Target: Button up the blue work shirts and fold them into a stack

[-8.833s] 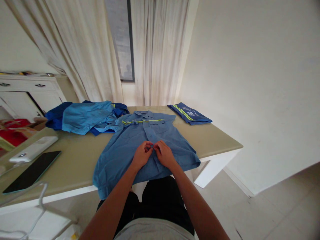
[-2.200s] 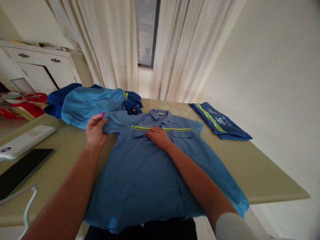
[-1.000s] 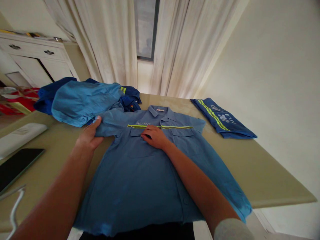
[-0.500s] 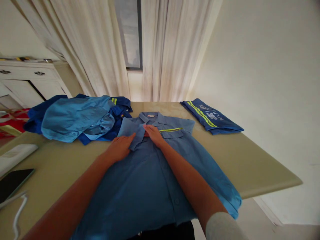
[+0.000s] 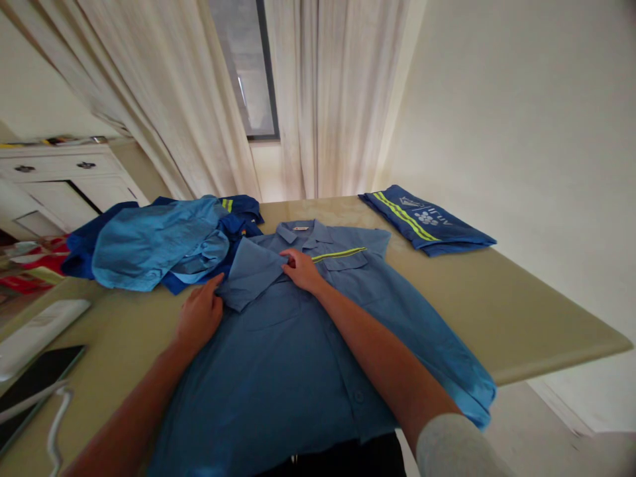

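Head view looks down on a blue work shirt [image 5: 308, 358] spread front-up on the beige table [image 5: 521, 311], collar toward the window, hem hanging over the near edge. Its left sleeve [image 5: 251, 273] is folded in across the chest. The left hand [image 5: 199, 317] lies flat at the shirt's side edge just beside that folded sleeve, fingers loosely together and pressing cloth — not gripping anything. The right hand [image 5: 299, 267] rests on the chest near the yellow stripe [image 5: 340, 254], fingertips pinning the sleeve's edge, fingers narrow and slightly curled.

To the left, a heap of blue garments [image 5: 154, 242] touches the shirt's shoulder. A folded dark-blue garment [image 5: 427, 222] sits well apart at the far right corner. A dark tablet [image 5: 30, 387] and a white device [image 5: 40, 331] lie at the table's left end.
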{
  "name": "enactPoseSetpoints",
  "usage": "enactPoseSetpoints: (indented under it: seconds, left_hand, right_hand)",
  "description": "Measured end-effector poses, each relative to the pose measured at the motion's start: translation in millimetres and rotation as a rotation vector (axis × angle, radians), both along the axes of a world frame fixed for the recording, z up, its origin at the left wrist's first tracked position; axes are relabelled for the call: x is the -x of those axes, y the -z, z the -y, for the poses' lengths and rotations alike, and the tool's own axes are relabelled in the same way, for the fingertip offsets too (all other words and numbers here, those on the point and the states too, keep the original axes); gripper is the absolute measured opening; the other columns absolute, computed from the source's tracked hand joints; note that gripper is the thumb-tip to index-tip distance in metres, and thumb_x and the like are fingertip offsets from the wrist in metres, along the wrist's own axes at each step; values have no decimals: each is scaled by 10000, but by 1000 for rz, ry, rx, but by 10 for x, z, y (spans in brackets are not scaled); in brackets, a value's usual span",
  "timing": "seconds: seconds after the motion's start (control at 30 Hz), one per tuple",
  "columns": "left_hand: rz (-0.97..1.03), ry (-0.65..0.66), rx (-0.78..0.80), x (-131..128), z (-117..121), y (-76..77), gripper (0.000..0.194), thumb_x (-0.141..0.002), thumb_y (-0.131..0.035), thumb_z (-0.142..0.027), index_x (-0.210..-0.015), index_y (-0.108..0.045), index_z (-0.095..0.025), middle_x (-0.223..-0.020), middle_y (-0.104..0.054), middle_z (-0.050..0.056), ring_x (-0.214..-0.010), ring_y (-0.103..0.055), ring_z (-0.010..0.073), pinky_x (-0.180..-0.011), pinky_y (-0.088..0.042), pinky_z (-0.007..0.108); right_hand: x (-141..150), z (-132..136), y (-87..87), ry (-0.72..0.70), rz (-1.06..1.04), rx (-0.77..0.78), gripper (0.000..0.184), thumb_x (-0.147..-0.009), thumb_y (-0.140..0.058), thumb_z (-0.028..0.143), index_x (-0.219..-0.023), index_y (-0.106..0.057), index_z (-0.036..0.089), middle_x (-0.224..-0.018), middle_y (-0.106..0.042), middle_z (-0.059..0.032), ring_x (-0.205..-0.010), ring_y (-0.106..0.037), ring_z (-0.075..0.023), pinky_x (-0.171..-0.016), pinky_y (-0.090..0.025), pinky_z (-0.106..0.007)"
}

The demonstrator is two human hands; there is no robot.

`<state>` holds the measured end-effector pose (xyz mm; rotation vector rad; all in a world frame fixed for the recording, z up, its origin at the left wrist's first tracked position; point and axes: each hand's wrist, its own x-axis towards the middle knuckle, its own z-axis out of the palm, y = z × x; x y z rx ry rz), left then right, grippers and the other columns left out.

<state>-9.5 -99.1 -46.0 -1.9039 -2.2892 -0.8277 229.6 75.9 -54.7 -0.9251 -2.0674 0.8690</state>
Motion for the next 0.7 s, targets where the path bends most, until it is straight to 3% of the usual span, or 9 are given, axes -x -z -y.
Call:
enactPoseSetpoints:
  seconds: [0.13,0.23,0.37,0.47,0.57,0.7]
  left_hand:
    - [-28,16,25,40,-24,-33,512,-927,-500,-459,-1339,-650,-195,-1239,-732,182,-1158,-680,390,-1018,-514,532]
    - [-14,-3,-33,168,27,-14,432,-961,-443,-444,-1244,-687,-227,-1208,-746,154,-1123,-697,363,-999,-527,504]
    - [41,131,-23,260,103,-11,414,-926,-523,-456,-1244,-682,-243,-1187,-745,129,-1051,-707,328,-974,-547,461]
    - [-10,184,-45,202,119,-58,397,-937,-501,-390,-1261,-677,-243,-1200,-718,125,-1081,-682,314,-1018,-523,461]
    - [-92,185,-57,119,97,-103,318,-949,-493,-379,-1146,-713,-263,-1141,-703,109,-1088,-658,305,-1028,-508,447]
    - [-156,148,-17,170,69,-93,302,-951,-465,-377,-1031,-730,-257,-1082,-696,106,-1032,-654,297,-962,-531,428]
  right_hand:
    - [-10,-15,25,43,-64,11,377,-879,-611,133,-1244,-659,217,-881,-676,-1,-810,-648,-172,-825,-552,-313]
    - [19,-48,63,58,-116,100,390,-898,-582,149,-1279,-625,218,-853,-655,3,-762,-657,-169,-749,-581,-309]
    - [63,-113,97,65,-238,271,373,-906,-566,161,-1271,-601,229,-858,-636,9,-708,-671,-151,-631,-583,-273]
    - [53,-128,87,83,-254,309,374,-931,-601,229,-1304,-578,216,-860,-656,7,-713,-678,-154,-673,-586,-291]
    - [23,-102,63,29,-165,243,502,-885,-731,304,-1346,-570,192,-874,-694,-9,-764,-685,-175,-791,-576,-340]
    - [19,-83,50,50,-169,206,468,-872,-728,253,-1319,-598,206,-864,-700,-1,-769,-681,-179,-816,-566,-342]
